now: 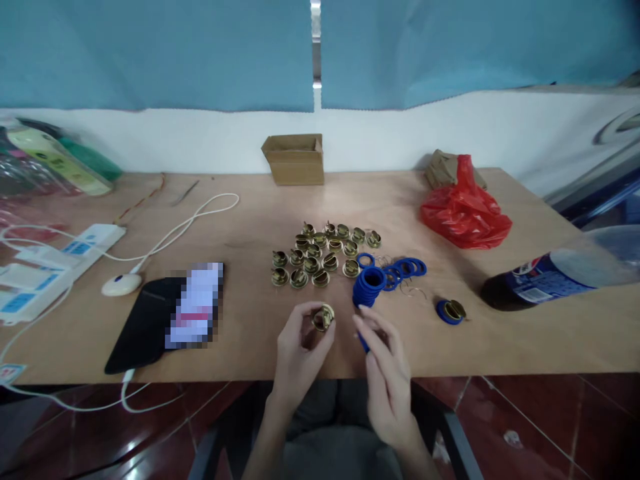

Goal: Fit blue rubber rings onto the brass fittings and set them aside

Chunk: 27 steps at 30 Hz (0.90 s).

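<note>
Near the table's front edge, my left hand (300,350) is closed on a round brass-coloured fitting (323,318), gripped between thumb and fingers. Just to its right, my right hand (385,373) pinches a blue ring (363,342), mostly hidden by the fingers. Beyond that hand rises a stack of blue rings (370,285). Several similar brass-coloured fittings (313,251) stand in rough rows past my left hand. Further right, one fitting (454,309) sits with a blue ring (449,318) around its base.
Loose blue rings (407,267) and thin wire pieces (414,291) lie right of the stack. A dark-drink bottle (545,277) lies at right, before a red plastic bag (465,213). A cardboard box (296,162) stands at the back. Phones (145,320), cables and a power strip (65,267) occupy the left.
</note>
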Each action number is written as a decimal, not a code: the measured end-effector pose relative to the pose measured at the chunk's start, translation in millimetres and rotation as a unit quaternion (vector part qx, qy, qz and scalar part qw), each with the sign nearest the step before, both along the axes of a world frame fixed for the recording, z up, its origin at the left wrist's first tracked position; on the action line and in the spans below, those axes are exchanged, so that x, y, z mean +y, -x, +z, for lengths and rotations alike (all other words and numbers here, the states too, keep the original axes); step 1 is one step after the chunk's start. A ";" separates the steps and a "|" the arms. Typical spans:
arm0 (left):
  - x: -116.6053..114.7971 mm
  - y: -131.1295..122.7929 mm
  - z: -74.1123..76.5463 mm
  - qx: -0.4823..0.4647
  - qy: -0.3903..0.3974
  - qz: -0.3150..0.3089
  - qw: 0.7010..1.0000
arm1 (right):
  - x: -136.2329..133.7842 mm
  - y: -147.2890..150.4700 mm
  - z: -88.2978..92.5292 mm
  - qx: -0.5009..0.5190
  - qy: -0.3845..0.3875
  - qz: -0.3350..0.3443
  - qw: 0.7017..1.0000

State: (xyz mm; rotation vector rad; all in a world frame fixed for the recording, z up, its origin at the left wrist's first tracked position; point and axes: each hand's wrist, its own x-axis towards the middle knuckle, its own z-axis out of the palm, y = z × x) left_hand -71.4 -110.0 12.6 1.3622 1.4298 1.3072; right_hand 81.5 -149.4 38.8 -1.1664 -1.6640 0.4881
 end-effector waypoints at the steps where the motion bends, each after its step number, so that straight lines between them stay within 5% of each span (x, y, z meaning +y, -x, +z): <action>1: -1.4 0.4 0.3 -0.020 0.006 -0.007 1.000 | 0.4 4.9 -0.7 0.007 0.003 0.015 1.000; 14: -7.7 7.8 1.7 -0.173 0.098 -0.059 0.978 | 11.7 30.5 -20.7 0.190 0.029 0.034 0.981; 27: -7.7 22.4 -1.0 -0.212 0.064 -0.138 0.965 | 21.6 27.1 -25.6 0.095 0.105 0.053 0.989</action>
